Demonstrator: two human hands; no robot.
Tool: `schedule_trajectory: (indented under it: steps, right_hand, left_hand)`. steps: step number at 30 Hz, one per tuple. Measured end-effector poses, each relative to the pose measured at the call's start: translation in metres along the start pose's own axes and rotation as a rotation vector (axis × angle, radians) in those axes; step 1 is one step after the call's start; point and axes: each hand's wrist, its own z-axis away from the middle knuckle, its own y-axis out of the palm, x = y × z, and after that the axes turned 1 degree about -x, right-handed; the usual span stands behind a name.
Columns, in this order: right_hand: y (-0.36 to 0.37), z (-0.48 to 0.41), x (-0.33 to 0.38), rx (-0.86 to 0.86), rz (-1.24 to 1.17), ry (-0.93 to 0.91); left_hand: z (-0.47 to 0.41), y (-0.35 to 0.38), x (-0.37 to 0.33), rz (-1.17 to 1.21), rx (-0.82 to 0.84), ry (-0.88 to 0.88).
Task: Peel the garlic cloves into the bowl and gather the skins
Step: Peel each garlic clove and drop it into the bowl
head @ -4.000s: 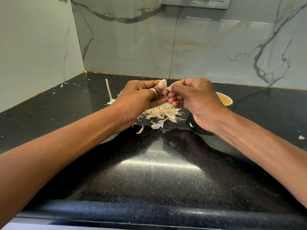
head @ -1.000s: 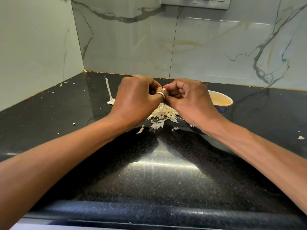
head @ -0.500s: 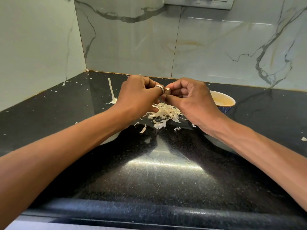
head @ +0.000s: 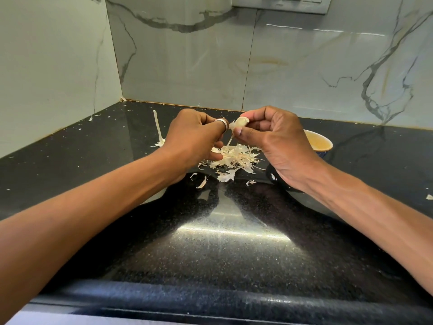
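My right hand point(head: 278, 141) pinches a pale garlic clove point(head: 241, 123) between thumb and fingers, above the counter. A strip of skin hangs from the clove's lower left end. My left hand point(head: 194, 137), with a ring on one finger, is close to the clove's left side with its fingers curled; whether it grips the skin is hidden. A heap of peeled skins point(head: 234, 160) lies on the black counter under both hands. Behind my right hand a small bowl point(head: 321, 144) with a yellowish inside shows in part.
A long pale garlic stem point(head: 158, 130) lies left of the heap. Small skin scraps point(head: 429, 197) dot the black counter point(head: 222, 242). Marble walls close off the back and left. A switch plate point(head: 281, 4) sits high on the back wall.
The hands have drawn slightly apart. The clove, mostly hidden between the fingers before, now shows in my right hand with a strip of skin trailing from it.
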Motion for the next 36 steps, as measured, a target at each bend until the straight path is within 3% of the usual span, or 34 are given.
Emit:
schedule_trajectory:
  steps: [24,36]
  right_hand:
    - [-0.004,-0.004,0.01,-0.141,-0.105,-0.045]
    - [-0.004,-0.002,0.005,-0.061,-0.039,-0.044]
  left_hand:
    - [-0.005,-0.005,0.009,-0.115,-0.045,-0.106]
    - [-0.005,-0.008,0.004,-0.143,-0.022,0.009]
